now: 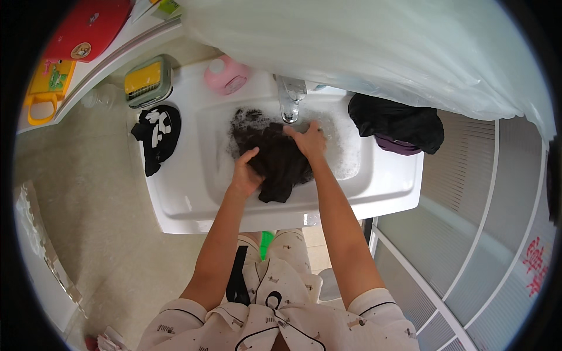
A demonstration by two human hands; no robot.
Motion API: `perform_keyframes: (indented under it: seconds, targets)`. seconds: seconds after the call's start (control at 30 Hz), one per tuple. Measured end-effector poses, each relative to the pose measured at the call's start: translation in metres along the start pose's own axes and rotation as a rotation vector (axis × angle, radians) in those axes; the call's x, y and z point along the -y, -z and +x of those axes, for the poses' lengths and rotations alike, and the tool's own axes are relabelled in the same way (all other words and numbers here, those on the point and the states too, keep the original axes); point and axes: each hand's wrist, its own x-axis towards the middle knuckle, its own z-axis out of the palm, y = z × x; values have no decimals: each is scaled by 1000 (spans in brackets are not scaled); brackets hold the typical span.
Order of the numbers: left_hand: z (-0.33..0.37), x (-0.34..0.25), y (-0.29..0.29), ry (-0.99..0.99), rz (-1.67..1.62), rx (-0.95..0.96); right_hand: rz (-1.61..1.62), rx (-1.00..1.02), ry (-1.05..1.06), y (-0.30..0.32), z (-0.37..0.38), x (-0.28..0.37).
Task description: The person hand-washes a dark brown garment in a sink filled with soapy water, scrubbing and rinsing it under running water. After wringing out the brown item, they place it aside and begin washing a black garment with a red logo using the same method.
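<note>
Dark wet cloth [275, 161], bunched and soapy, lying in the white sink [187, 199] below the tap [288, 96], one corner hanging toward the front rim. Left hand [246, 172] closed on a fold of it; right hand [307, 140] pressed flat on top, fingers spread. Black-and-white garment [158, 137] on the left ledge, dark pile [398, 126] on the right. Foam around the cloth; bare basin left of it.

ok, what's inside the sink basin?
A dark wet garment lies in sudsy water in the white sink, below the faucet. The left hand grips it; the right hand presses on top. The basin bottom and drain are covered by cloth and foam.
</note>
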Motion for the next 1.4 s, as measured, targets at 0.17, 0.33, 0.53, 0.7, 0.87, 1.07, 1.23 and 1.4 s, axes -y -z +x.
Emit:
perform_keyframes:
  seconds: [0.17,0.33,0.53,0.7,0.87,1.07,1.23,1.4]
  targets:
    - [17,-4,-8,-105,-182,-127,381,283,282,-37,-6,9]
    - [57,-38,20,-86,-41,72,611,159,512,-39,-89,15]
    - [61,-21,11,-40,2,305,582,-133,402,-11,-135,39]
    - [65,-12,-1,-194,465,-34,510,-56,157,-14,-86,28]
    - [56,-21,-16,-226,464,-2,581,109,272,8,-90,-54]
    - [62,-35,-5,-469,811,-5,-90,174,235,88,-77,-62]
    - [74,-33,3,-273,346,24,436,94,196,21,28,-12]
    - [64,-33,-40,-77,6,116,942,167,330,-56,27,6]
